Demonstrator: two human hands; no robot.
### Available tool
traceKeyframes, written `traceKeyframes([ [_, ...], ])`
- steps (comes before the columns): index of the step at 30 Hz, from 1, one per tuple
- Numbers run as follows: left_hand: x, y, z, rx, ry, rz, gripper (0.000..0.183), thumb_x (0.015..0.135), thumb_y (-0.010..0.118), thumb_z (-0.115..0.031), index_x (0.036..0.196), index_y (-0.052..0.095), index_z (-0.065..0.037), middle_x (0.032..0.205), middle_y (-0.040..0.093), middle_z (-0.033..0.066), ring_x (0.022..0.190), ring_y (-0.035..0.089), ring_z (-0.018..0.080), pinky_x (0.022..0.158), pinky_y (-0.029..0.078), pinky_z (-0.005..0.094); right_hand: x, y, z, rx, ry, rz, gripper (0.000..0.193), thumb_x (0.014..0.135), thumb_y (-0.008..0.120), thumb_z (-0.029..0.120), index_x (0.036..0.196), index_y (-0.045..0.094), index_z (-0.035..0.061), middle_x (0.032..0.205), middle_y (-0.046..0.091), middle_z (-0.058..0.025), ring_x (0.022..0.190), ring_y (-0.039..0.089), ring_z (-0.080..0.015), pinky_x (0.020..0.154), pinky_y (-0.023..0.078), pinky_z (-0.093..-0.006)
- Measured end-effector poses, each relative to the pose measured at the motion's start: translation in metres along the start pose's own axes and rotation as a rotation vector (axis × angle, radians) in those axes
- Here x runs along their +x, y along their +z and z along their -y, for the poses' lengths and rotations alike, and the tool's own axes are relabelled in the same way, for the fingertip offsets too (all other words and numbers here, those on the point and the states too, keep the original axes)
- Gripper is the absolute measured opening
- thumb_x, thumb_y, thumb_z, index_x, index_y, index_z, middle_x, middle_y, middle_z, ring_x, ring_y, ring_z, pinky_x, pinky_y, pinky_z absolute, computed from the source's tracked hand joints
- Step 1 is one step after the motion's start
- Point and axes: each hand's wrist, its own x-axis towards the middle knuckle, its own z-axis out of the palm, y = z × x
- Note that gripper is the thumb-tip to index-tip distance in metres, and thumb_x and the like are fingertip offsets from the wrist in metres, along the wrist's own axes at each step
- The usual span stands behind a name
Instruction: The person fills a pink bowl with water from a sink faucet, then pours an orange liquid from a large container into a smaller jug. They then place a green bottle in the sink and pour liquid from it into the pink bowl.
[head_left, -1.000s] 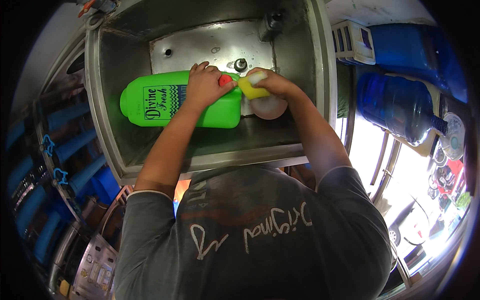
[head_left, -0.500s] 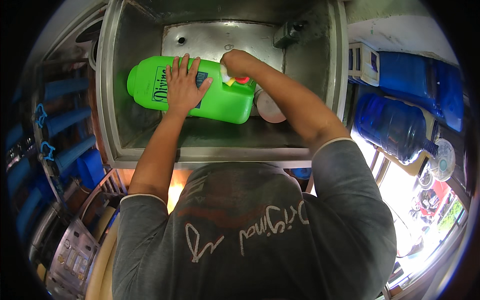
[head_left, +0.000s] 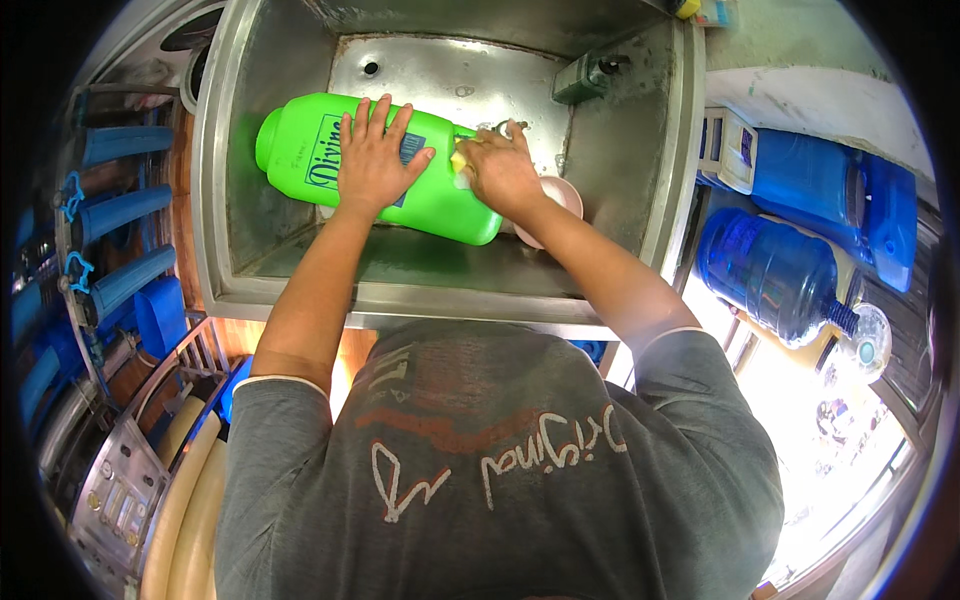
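Observation:
A bright green plastic jug [head_left: 455, 205] lies on its side in a stainless steel sink [head_left: 655, 150], its capped end toward the left. My left hand [head_left: 378, 165] rests flat on the jug's upper side, fingers spread. By the recess at the jug's right end, my right hand [head_left: 500, 172] bends its fingers over a small yellow and white scrubbing piece [head_left: 459, 162], pressed to the jug. Whether that piece is a sponge or a cloth cannot be told. Partly beneath my right wrist is a pale pink round bowl [head_left: 562, 196].
A dark green rectangular container [head_left: 580, 80] stands against the sink's right wall. Large blue water jugs [head_left: 768, 270] lie to the right, near a pale plastic crate [head_left: 727, 150]. On the left, blue tubes [head_left: 130, 230] sit in a metal rack. A drain hole [head_left: 371, 68] shows at the back left.
My right hand has come nearer and turned from a closed fist to a hand with fingers laid over the yellow piece. The red part is no longer visible. My left hand stays on the jug.

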Motion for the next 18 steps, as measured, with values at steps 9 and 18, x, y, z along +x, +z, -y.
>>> traceKeyframes([
  [9,-0.004,-0.001,0.0,-0.021,0.023,-0.027,0.068,0.087,0.058,-0.057,0.143,0.047,-0.018,0.15,0.039,0.0129,0.14,0.031,0.0381,0.116,0.02,0.0572,-0.06,0.006,0.006,0.045,-0.129,-0.214,0.036,0.088,0.053,0.019,0.12,0.063,0.0051,0.114,0.066,-0.0191,0.111,0.061,-0.0335,0.109,0.03,-0.0577],
  [18,-0.009,-0.001,-0.002,0.003,0.035,-0.058,0.07,0.086,0.057,-0.06,0.141,0.05,-0.017,0.149,0.041,0.0136,0.141,0.03,0.0373,0.116,0.019,0.0566,-0.06,0.015,-0.08,0.788,0.79,-0.038,0.026,0.087,0.066,0.013,0.112,0.068,0.0036,0.096,0.07,-0.0139,0.088,0.065,-0.0254,0.081,0.05,-0.0362],
])
